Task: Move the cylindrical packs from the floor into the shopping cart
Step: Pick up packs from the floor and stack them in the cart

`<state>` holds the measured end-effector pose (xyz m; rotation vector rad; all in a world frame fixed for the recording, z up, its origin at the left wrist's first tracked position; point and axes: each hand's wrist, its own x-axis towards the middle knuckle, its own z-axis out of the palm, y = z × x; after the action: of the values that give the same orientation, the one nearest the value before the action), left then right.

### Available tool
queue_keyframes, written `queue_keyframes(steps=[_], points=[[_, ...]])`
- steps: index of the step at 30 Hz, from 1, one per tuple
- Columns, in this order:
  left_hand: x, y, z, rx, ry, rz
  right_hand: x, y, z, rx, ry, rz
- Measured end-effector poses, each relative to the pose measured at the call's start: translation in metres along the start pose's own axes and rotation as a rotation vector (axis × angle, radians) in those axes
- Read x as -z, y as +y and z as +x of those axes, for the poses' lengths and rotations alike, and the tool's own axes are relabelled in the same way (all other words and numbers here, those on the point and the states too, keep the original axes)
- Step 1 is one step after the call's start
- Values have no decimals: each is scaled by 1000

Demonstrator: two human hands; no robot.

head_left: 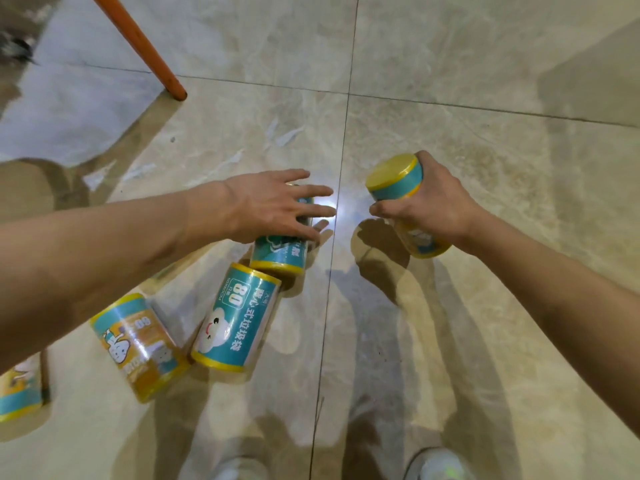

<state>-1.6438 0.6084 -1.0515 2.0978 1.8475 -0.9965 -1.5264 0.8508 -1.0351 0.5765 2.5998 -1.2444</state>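
Several teal-and-yellow cylindrical packs lie on the tiled floor. My right hand [427,206] grips one pack [394,183] above the floor, its yellow end up. My left hand [273,206] is spread with fingers apart over another pack [278,254] lying on the floor; whether it touches is unclear. A third pack [233,317] with a cloud face lies just below it. An orange-and-teal pack [136,344] lies to the left, and one more pack [19,393] is cut off at the left edge. The shopping cart is not in view.
An orange leg or pole [145,46] slants down to the floor at the upper left. My shoes [438,465] show at the bottom edge. Glossy beige tiles [450,98] with dark grout lines stretch ahead and to the right.
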Motion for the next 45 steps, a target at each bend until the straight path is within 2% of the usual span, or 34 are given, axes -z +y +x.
queue_keyframes(steps=[3,6,8,12,16,19,23,25,29,37,41,45], points=[[-4,-2,3,-20,-25,-86,4,4,-5,-4,-18,-14],[-10,1,5,11,100,-160,7,4,-11,-5,-32,-38],[-14,4,7,114,136,-271,8,4,-14,-4,-39,-44],[-6,9,7,396,80,-504,9,-2,-19,-10,-29,-19],[3,13,-6,677,346,-942,9,-8,-22,-27,2,110],[25,16,-20,965,535,-1235,12,-21,-24,-25,31,194],[59,10,-57,1228,799,-1724,33,-65,-43,-27,69,302],[89,6,-89,1269,886,-1891,54,-99,-63,-46,66,422],[184,-9,-172,1356,1005,-1964,116,-195,-115,-78,1,597],[428,-93,-400,1348,1175,-2060,299,-470,-228,-23,-90,685],[550,-118,-508,1324,1295,-2026,388,-597,-295,44,-128,728],[645,-114,-594,1326,1431,-1968,445,-682,-356,84,-195,841]])
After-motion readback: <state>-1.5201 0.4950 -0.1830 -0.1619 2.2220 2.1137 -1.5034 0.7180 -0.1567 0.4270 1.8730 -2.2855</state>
